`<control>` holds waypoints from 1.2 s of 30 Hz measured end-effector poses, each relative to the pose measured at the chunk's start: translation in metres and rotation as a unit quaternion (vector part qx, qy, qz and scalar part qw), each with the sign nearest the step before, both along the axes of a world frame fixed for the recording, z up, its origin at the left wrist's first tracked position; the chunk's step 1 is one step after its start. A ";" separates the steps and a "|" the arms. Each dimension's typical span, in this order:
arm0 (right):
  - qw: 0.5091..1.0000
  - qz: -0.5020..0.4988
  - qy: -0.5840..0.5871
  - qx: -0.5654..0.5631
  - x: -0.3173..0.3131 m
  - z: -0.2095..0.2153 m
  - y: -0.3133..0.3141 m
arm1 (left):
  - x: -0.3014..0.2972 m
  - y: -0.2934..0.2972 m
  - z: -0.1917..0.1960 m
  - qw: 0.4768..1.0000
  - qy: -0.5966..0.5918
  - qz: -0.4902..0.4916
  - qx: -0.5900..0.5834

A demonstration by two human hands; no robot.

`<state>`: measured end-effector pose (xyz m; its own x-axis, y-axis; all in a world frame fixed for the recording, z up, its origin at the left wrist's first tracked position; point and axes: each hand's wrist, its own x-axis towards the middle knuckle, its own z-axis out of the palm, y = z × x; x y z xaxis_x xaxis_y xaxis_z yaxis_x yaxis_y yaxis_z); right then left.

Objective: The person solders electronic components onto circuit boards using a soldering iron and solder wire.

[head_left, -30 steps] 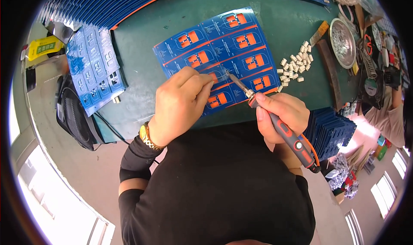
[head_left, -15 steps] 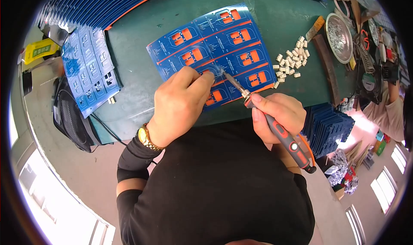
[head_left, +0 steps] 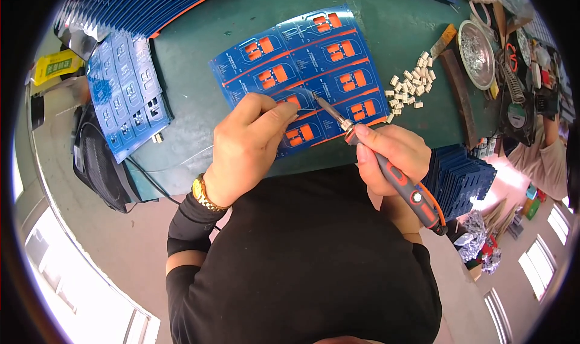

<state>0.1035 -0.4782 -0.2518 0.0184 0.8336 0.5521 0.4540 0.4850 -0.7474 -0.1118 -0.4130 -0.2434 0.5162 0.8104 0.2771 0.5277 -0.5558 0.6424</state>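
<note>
Holding one soldering iron point(head_left: 386, 169), the right hand point(head_left: 389, 157) touches its tip to one blue panel point(head_left: 308, 78) of ten orange-padded boards. The left hand point(head_left: 248, 144) pinches solder wire, too thin to see clearly.

One view only, from the person's head, looking steeply down over the chest onto the green worktable point(head_left: 181, 157). It's a wide fisheye: the table edge and the stacked blue boards point(head_left: 124, 99) bow toward the dark round rim. The picture sits upright, its left being the person's left. Both forearms rise from the lower middle, so the left hand point(head_left: 244, 144) and right hand point(head_left: 393, 157) sit close under the lens, near the centre. The far side of the table runs along the top. Floor shows at lower left and right. With no second view, nothing is shared.
</note>
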 end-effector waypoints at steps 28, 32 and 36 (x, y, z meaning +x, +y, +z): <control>1.000 0.006 -0.013 -0.019 0.010 0.001 -0.033 | 0.010 -0.019 -0.005 1.000 -0.003 0.000 0.006; 1.000 0.005 -0.013 -0.024 0.011 0.001 -0.034 | 0.012 -0.021 -0.008 1.000 -0.002 -0.011 0.016; 0.999 0.004 -0.011 -0.031 0.010 0.002 -0.034 | 0.014 -0.021 -0.010 1.000 -0.005 -0.019 0.018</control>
